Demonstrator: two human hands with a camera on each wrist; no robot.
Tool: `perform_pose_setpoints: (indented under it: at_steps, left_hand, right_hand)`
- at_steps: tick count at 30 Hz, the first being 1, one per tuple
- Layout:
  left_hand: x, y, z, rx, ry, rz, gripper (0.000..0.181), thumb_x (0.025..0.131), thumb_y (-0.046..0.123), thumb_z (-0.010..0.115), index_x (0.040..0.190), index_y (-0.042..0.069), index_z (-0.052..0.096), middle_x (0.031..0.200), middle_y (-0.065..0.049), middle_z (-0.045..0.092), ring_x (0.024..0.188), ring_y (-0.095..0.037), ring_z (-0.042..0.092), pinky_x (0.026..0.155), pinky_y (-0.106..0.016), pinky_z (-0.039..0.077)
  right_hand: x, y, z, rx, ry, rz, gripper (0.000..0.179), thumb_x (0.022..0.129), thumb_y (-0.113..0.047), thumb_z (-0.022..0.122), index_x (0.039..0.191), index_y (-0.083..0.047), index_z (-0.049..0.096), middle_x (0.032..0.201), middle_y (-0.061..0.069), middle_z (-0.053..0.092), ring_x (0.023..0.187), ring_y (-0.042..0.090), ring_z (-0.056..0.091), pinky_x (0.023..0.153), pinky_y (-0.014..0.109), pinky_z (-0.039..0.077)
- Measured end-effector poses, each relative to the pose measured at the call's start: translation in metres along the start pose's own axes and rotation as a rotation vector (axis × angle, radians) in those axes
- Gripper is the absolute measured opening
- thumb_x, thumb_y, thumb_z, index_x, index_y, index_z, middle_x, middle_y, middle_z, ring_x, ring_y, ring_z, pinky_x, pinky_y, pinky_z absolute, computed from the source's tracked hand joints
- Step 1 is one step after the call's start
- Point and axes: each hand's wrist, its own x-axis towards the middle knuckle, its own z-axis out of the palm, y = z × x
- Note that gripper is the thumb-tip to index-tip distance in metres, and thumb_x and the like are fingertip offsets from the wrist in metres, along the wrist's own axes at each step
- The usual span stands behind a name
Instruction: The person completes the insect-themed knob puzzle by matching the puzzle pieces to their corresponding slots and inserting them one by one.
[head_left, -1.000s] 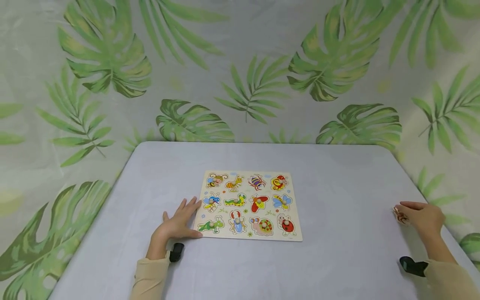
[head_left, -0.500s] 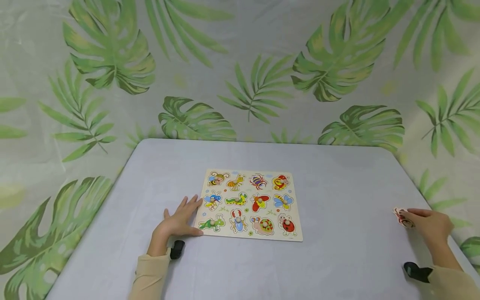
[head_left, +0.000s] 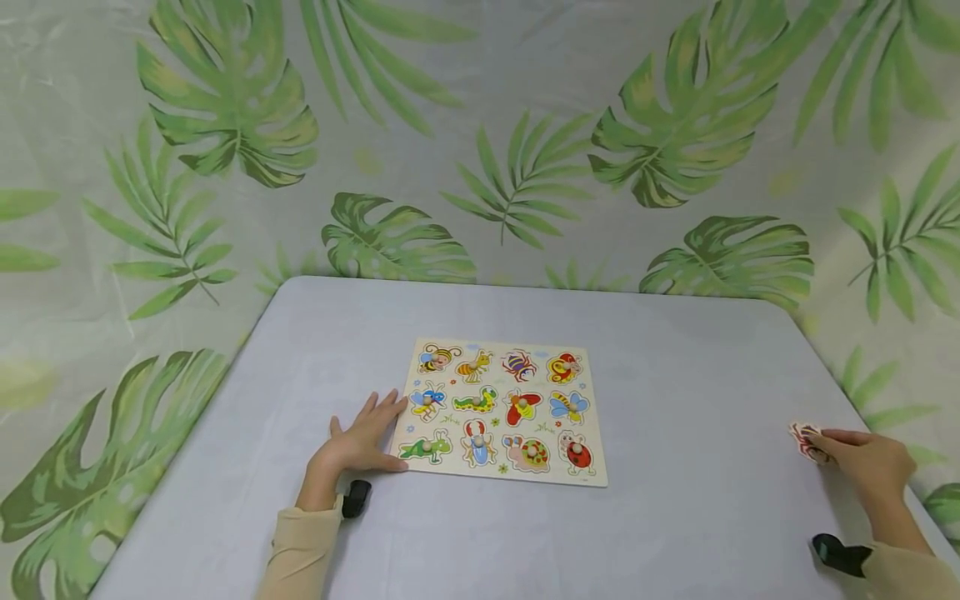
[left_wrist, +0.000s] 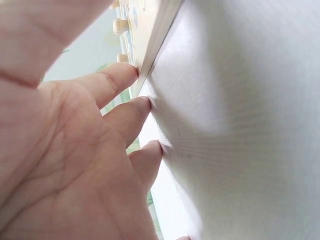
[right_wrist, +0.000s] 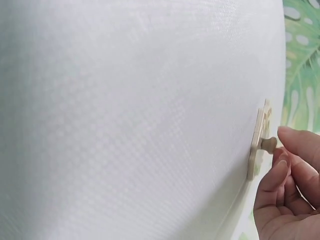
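A wooden peg puzzle board (head_left: 462, 419) with colourful insect pieces lies mid-table. My left hand (head_left: 363, 440) is spread at its left edge, and in the left wrist view its fingertips (left_wrist: 131, 73) touch the board's side and the tablecloth. Far to the right, a spider puzzle piece (head_left: 807, 439) with reddish legs lies on the cloth. Close by it is my right hand (head_left: 873, 467); the right wrist view has its loosely bent thumb and fingers just beside the piece's wooden knob (right_wrist: 269, 145), which shows in full. The spider's place on the board (head_left: 519, 365) has no knob.
A pale cloth covers the table (head_left: 690, 392), whose right edge runs close past my right hand. Behind the table hangs a leaf-patterned backdrop (head_left: 540, 258). Black wrist cameras (head_left: 840, 554) sit by both beige sleeves (head_left: 300, 550).
My right hand has drawn back to the right and towards me, uncovering more of the spider piece, which stays in place. My left hand keeps still at the board. The head view has shifted slightly.
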Motion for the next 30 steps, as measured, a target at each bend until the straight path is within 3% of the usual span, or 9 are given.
perform_pose_setpoints:
  at_steps: [4,11,19,23,26,30]
  left_hand:
    - [-0.001,0.001,0.0,-0.003,-0.001,-0.005,0.098,0.068,0.029,0.082,0.148,0.012,0.029,0.159,-0.011,0.015,0.147,-0.038,0.002,0.1,-0.08,-0.007]
    - [0.0,0.001,-0.001,0.0,0.0,-0.002,0.098,0.068,0.029,0.082,0.148,0.012,0.028,0.159,-0.012,0.015,0.147,-0.038,0.002,0.1,-0.08,-0.006]
    - [-0.001,0.001,-0.001,0.0,0.0,0.003,0.098,0.068,0.03,0.082,0.148,0.012,0.028,0.159,-0.011,0.015,0.147,-0.038,0.002,0.1,-0.08,-0.006]
    - [-0.002,0.001,-0.001,0.001,0.002,0.006,0.097,0.068,0.029,0.082,0.148,0.012,0.028,0.159,-0.012,0.015,0.147,-0.038,0.003,0.099,-0.08,-0.006]
    - [-0.002,0.002,-0.001,-0.002,0.002,0.005,0.098,0.068,0.029,0.082,0.148,0.012,0.028,0.159,-0.012,0.015,0.147,-0.038,0.003,0.099,-0.08,-0.006]
    - [-0.002,0.002,0.0,-0.007,0.005,0.005,0.099,0.067,0.03,0.082,0.148,0.013,0.029,0.159,-0.011,0.016,0.147,-0.038,0.003,0.099,-0.081,-0.006]
  right_hand:
    - [0.001,0.004,0.0,-0.01,-0.012,0.005,0.031,0.082,-0.039,0.067,0.053,-0.032,0.06,0.042,-0.038,0.041,0.053,-0.015,0.034,0.054,0.018,0.036]
    - [0.005,0.012,0.004,-0.012,0.005,-0.022,0.041,0.082,-0.037,0.067,0.046,-0.046,0.049,0.038,-0.035,0.044,0.051,-0.018,0.033,0.058,0.02,0.032]
    - [0.007,0.013,0.005,-0.051,0.015,-0.009,0.037,0.08,-0.04,0.068,0.046,-0.039,0.055,0.041,-0.041,0.035,0.056,-0.017,0.025,0.064,0.022,0.03]
    - [0.006,0.011,0.006,-0.057,0.014,-0.001,0.033,0.08,-0.042,0.068,0.049,-0.032,0.062,0.046,-0.037,0.037,0.069,-0.006,0.036,0.064,0.022,0.031]
    - [0.006,0.01,0.007,-0.049,0.01,-0.015,0.031,0.081,-0.039,0.068,0.051,-0.033,0.061,0.046,-0.036,0.041,0.066,-0.006,0.041,0.06,0.019,0.033]
    - [0.007,0.006,0.009,-0.033,0.012,-0.047,0.031,0.082,-0.035,0.067,0.052,-0.035,0.058,0.041,-0.037,0.043,0.052,-0.016,0.034,0.055,0.018,0.034]
